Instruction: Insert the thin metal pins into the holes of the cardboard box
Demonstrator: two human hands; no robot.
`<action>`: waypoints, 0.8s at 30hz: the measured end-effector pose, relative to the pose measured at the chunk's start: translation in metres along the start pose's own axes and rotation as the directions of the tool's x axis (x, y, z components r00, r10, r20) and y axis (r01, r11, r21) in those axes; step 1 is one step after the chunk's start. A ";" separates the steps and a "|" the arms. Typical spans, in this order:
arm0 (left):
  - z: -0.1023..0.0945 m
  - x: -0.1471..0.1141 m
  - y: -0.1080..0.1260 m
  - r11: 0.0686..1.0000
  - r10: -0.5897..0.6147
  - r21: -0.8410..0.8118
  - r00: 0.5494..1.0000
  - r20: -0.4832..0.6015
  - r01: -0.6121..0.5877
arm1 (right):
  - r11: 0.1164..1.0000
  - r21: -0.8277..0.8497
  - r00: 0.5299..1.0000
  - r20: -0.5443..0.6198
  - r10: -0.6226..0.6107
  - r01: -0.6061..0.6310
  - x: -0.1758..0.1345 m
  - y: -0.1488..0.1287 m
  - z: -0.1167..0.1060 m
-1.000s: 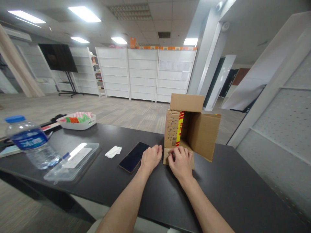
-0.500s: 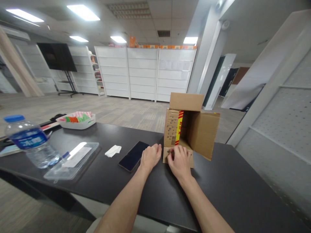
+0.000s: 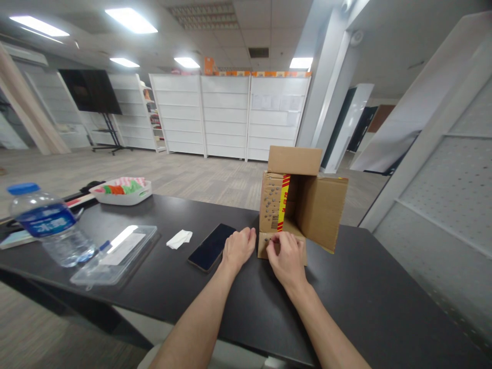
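Note:
A cardboard box (image 3: 323, 207) stands on the dark table with its opening towards me and its flaps spread. Several small dark dots, perhaps screws or pins, mark its left flap (image 3: 270, 202) beside a yellow and red tape strip. My right hand (image 3: 286, 256) is at the lower flap (image 3: 263, 247), thumb and fingers pinched together; what is between them is hidden or too small to name. One dark dot shows on that flap by the fingertips. My left hand (image 3: 239, 247) is closed in a loose fist just left of the box, its contents hidden, near a black phone (image 3: 209, 251).
A crumpled white tissue (image 3: 179, 239) lies left of the phone. Further left are a clear plastic case (image 3: 119, 256) and a water bottle (image 3: 49, 225) with a blue cap. A white basket (image 3: 125, 198) with colourful contents sits at the table's far edge.
The fingers of my right hand have shifted slightly down and right at the lower flap, uncovering a little more of it. My left hand and the box stay in place.

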State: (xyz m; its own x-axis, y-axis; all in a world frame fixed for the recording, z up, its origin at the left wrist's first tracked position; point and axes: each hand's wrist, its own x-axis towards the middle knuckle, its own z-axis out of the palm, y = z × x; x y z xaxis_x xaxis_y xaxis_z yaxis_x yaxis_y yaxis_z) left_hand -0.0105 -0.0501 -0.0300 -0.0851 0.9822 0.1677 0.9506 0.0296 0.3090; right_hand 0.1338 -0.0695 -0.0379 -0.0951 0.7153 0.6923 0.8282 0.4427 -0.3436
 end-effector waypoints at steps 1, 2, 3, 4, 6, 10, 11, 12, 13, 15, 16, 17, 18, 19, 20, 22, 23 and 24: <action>0.000 0.000 0.000 1.000 -0.006 0.000 1.000 0.003 0.006 | 1.000 0.023 1.000 -0.003 -0.006 0.006 0.000 0.000 -0.001; -0.001 0.000 0.000 1.000 -0.015 0.000 1.000 0.006 0.015 | 0.999 0.045 1.000 -0.004 -0.014 0.014 0.000 -0.001 -0.001; -0.001 -0.001 0.001 1.000 -0.021 -0.001 1.000 0.010 0.021 | 0.997 0.067 1.000 -0.006 -0.023 0.023 -0.001 -0.001 -0.002; -0.001 -0.001 0.001 1.000 -0.025 -0.002 1.000 0.012 0.025 | 0.995 0.092 0.999 -0.008 -0.033 0.033 -0.001 -0.001 -0.003; -0.001 -0.001 0.001 1.000 -0.023 -0.004 1.000 0.013 0.023 | 0.987 0.150 0.998 -0.003 -0.064 0.063 -0.002 -0.002 -0.006; 0.001 0.000 -0.002 1.000 0.007 -0.003 1.000 0.003 -0.007 | 0.948 0.278 0.976 0.111 -0.190 0.153 -0.005 -0.009 -0.014; 0.002 0.000 -0.002 1.000 0.012 -0.002 1.000 0.002 -0.012 | 0.938 0.303 0.963 0.153 -0.224 0.170 -0.005 -0.011 -0.016; 0.003 0.001 -0.003 1.000 0.014 0.000 1.000 0.001 -0.014 | 0.928 0.324 0.948 0.194 -0.253 0.182 -0.006 -0.014 -0.018; 0.003 0.001 -0.003 1.000 0.013 0.002 1.000 0.002 -0.013 | 0.921 0.339 0.933 0.229 -0.278 0.191 -0.007 -0.016 -0.019; 0.004 0.001 -0.004 1.000 0.011 0.006 1.000 0.001 -0.011 | 0.914 0.351 0.905 0.288 -0.312 0.203 -0.008 -0.021 -0.021; 0.005 0.002 -0.004 1.000 0.012 0.008 1.000 0.000 -0.012 | 0.913 0.351 0.892 0.315 -0.325 0.209 -0.009 -0.023 -0.022; 0.005 0.002 -0.004 1.000 0.014 0.009 1.000 -0.001 -0.014 | 0.912 0.349 0.879 0.339 -0.336 0.214 -0.009 -0.024 -0.022; 0.005 0.002 -0.004 1.000 0.016 0.010 1.000 -0.001 -0.016 | 0.913 0.346 0.867 0.362 -0.343 0.217 -0.010 -0.025 -0.022; 0.005 0.002 -0.004 1.000 0.017 0.011 1.000 0.001 -0.017 | 0.913 0.344 0.856 0.381 -0.350 0.220 -0.010 -0.025 -0.022; 0.004 0.002 -0.003 1.000 0.016 0.012 1.000 0.002 -0.016 | 0.913 0.342 0.846 0.397 -0.356 0.223 -0.011 -0.025 -0.022; 0.004 0.002 -0.003 1.000 0.014 0.012 1.000 0.003 -0.014 | 0.913 0.338 0.831 0.420 -0.365 0.231 -0.011 -0.025 -0.021; 0.004 0.002 -0.003 1.000 0.014 0.013 1.000 0.002 -0.014 | 0.912 0.335 0.824 0.429 -0.371 0.236 -0.012 -0.025 -0.021; 0.004 0.002 -0.003 1.000 0.014 0.014 1.000 0.000 -0.014 | 0.912 0.332 0.818 0.437 -0.375 0.241 -0.012 -0.025 -0.021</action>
State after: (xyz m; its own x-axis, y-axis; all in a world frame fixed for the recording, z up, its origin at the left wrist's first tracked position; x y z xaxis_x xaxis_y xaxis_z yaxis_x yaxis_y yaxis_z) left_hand -0.0123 -0.0474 -0.0339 -0.0717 0.9825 0.1721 0.9559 0.0185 0.2930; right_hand 0.1258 -0.1004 -0.0248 -0.6293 0.6552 0.4178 0.5492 0.7554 -0.3573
